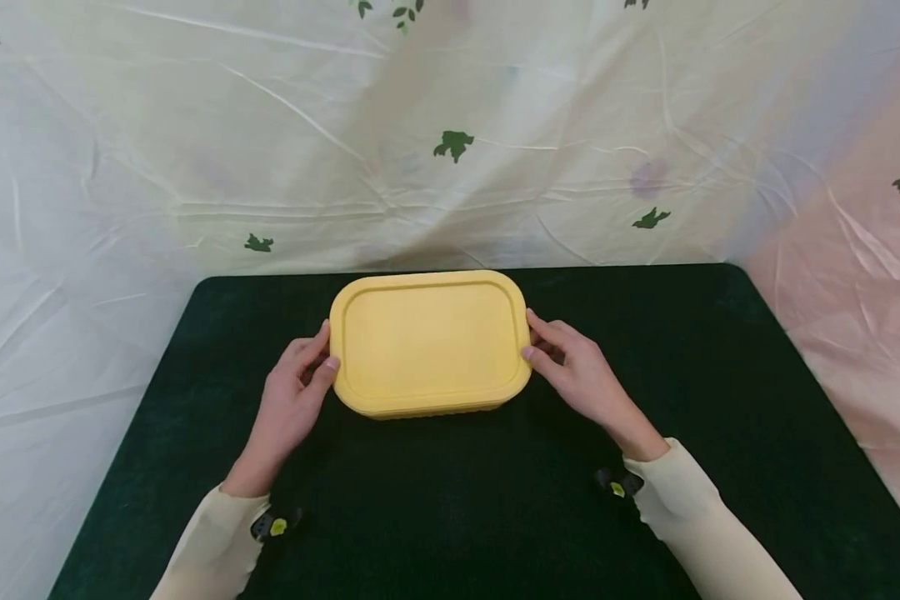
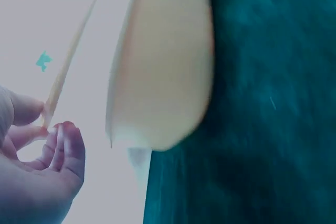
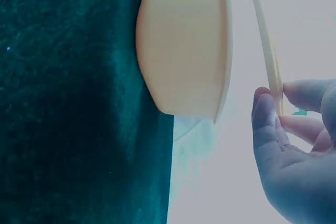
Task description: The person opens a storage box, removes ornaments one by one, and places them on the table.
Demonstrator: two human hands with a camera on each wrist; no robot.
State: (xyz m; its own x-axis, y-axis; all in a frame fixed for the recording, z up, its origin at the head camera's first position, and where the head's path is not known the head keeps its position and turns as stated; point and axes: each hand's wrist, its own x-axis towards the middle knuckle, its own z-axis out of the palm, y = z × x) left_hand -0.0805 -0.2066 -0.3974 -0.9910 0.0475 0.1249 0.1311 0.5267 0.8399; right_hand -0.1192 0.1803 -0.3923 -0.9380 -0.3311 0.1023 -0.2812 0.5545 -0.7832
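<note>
While grips (image 1: pixel 288 400) (image 1: pixel 588 375) pinch its ends, the lid (image 1: pixel 431 337) hangs between.

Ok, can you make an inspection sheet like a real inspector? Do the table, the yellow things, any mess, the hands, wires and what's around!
Surface: dark green tabletop with rounded far corners.
Job's things: yellow lid, raised off the yellow box with a gap showing in both wrist views; what's inside the box can't be seen.
Clutter: nothing seen.
Hands: left hand and right hand pinch opposite short ends of the lid.
Cables: nothing seen.
Surroundings: pale, wrinkled fabric with green leaf shapes hangs behind and beside the tabletop.
</note>
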